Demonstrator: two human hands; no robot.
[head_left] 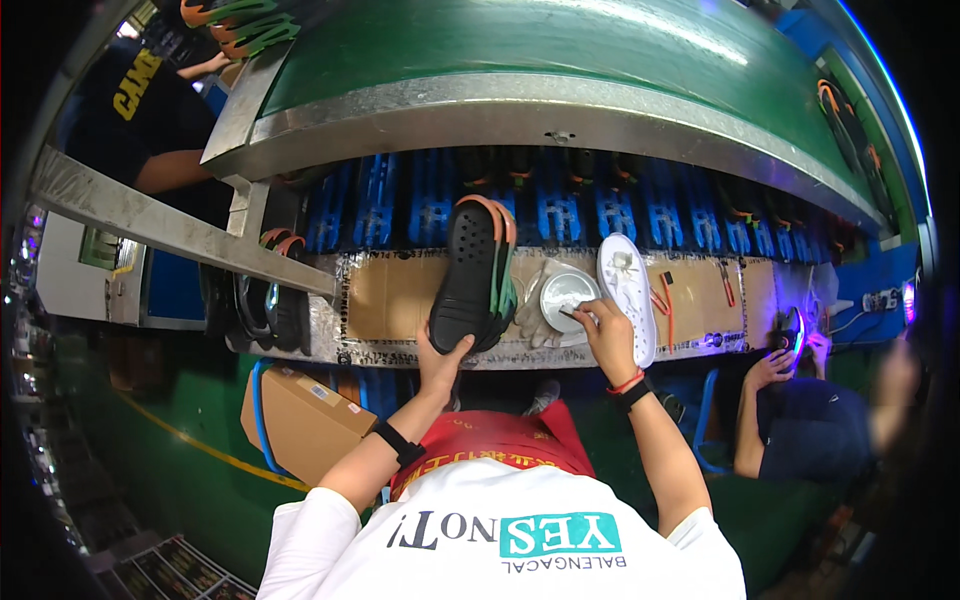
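Note:
My left hand (440, 362) grips the heel end of a black shoe sole (467, 255). Round holes dot its front half, and orange-to-green pieces run along its right side. My right hand (610, 337) pinches a thin dark stick (568, 313) over a round white bowl (566, 290); the stick's far end is too small to make out. Pale stuff lies in the bowl. Beside that hand rests a white shoe sole (627, 290), with something crumpled and clear near its top. A greyish glove (535, 318) lies partly under the bowl.
Cardboard (385, 295) covers the narrow bench. Red-handled tools (668, 310) lie on its right part. Blue racks (560, 215) stand behind, below a green conveyor belt (500, 60) with a metal edge. Black shoes (270, 300) sit left. A co-worker's hand (770, 370) holds a shoe at right.

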